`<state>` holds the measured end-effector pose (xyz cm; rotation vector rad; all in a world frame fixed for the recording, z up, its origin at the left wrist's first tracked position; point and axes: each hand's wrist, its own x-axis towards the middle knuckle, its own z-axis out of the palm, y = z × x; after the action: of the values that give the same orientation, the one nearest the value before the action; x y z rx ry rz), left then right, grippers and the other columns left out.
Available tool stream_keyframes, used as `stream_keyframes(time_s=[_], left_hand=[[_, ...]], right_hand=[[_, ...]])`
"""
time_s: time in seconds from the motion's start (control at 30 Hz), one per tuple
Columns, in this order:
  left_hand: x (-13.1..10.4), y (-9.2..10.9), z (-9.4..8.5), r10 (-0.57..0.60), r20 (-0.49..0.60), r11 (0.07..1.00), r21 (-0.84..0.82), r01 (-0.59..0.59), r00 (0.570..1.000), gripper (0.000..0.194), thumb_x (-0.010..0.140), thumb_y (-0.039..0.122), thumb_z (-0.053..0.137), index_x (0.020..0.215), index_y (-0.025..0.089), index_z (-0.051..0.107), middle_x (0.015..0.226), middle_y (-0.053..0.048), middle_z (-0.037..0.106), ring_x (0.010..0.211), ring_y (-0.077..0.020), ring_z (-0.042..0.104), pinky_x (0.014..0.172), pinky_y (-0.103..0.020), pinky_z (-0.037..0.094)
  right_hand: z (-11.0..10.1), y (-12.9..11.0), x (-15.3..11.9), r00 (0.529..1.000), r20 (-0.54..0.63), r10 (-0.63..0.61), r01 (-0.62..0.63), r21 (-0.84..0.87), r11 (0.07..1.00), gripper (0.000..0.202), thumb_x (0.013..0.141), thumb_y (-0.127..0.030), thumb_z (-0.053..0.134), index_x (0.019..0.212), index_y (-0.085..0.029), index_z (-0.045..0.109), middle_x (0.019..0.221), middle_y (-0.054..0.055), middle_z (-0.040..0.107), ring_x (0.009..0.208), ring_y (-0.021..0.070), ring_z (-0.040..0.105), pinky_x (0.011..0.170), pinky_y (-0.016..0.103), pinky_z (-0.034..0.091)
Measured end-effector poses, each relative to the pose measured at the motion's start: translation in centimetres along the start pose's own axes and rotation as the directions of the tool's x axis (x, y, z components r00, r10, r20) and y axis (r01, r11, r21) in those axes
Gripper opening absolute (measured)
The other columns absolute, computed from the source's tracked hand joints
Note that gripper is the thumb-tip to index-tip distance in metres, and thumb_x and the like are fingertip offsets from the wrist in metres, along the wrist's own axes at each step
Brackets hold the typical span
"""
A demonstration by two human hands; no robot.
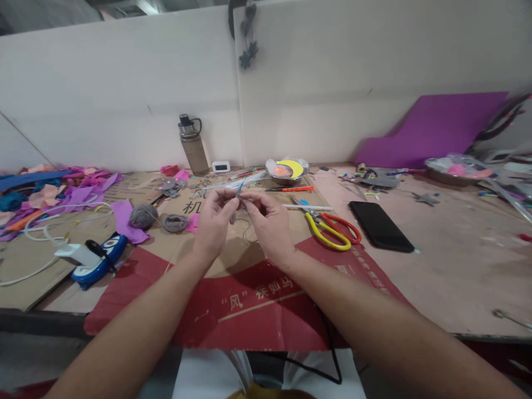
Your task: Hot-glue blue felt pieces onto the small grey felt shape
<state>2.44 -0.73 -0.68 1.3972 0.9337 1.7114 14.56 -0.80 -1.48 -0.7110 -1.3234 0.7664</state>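
Both hands meet over the cardboard sheet [266,316], their fingertips pinched close together. My left hand [213,221] is closed on grey yarn [246,228], a loose strand of which hangs below the fingers. My right hand [270,221] pinches the same small piece of work from the other side. A thin blue tip [240,189] sticks up between the fingertips; its kind is too small to tell. To the left lie a ball of grey yarn [143,216] and a smaller grey coil [175,223]. Fingers hide most of the work.
Scissors [332,230] with yellow and red handles and a black phone [380,226] lie right. Behind are an orange cutter [291,189], a metal bowl [286,174] and a bottle [193,147]. Left are a blue power strip [100,263] and felt scraps [83,194].
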Motion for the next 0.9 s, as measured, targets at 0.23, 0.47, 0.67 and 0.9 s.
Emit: stream_keyframes(time_s=[0.23, 0.47, 0.67, 0.9], left_hand=[[0.05, 0.16, -0.11, -0.003, 0.012, 0.997, -0.077, 0.004, 1.0, 0.019, 0.077, 0.024, 0.072, 0.092, 0.022, 0.06, 0.089, -0.001, 0.063, 0.077, -0.0113, 0.058, 0.066, -0.023, 0.046], [0.25, 0.17, -0.31, 0.03, -0.017, 0.999, -0.012, -0.031, 0.999, 0.021, 0.075, 0.022, 0.073, 0.091, 0.022, 0.06, 0.086, 0.0, 0.061, 0.08, -0.0118, 0.058, 0.074, -0.024, 0.048], [0.33, 0.06, -0.49, 0.072, -0.04, 0.995, 0.076, -0.069, 0.997, 0.022, 0.074, 0.024, 0.073, 0.092, 0.021, 0.061, 0.091, -0.002, 0.064, 0.086, -0.0139, 0.062, 0.082, -0.028, 0.05], [0.25, 0.21, -0.33, -0.012, -0.013, 0.999, 0.047, 0.013, 1.0, 0.021, 0.076, 0.028, 0.073, 0.092, 0.02, 0.062, 0.091, -0.004, 0.067, 0.078, -0.0133, 0.061, 0.068, -0.025, 0.05]], right_hand=[[-0.4, 0.02, -0.27, 0.986, 0.078, -0.15, 0.159, -0.13, 0.979, 0.02, 0.09, -0.025, 0.059, 0.105, -0.022, 0.073, 0.1, 0.004, 0.075, 0.089, 0.0156, 0.067, 0.082, 0.03, 0.053], [-0.62, -0.02, -0.24, 0.969, 0.129, -0.211, 0.233, -0.182, 0.955, 0.023, 0.093, -0.023, 0.056, 0.109, -0.024, 0.071, 0.108, 0.004, 0.075, 0.099, 0.0163, 0.068, 0.09, 0.033, 0.052], [-0.73, 0.35, -0.21, 0.969, 0.134, -0.207, 0.231, -0.2, 0.952, 0.024, 0.093, -0.023, 0.056, 0.111, -0.027, 0.071, 0.109, 0.003, 0.074, 0.098, 0.0165, 0.068, 0.089, 0.034, 0.053], [-0.89, 0.69, -0.03, 0.969, 0.121, -0.215, 0.234, -0.172, 0.957, 0.022, 0.093, -0.022, 0.056, 0.108, -0.025, 0.072, 0.107, 0.003, 0.074, 0.098, 0.0154, 0.068, 0.09, 0.033, 0.052]])
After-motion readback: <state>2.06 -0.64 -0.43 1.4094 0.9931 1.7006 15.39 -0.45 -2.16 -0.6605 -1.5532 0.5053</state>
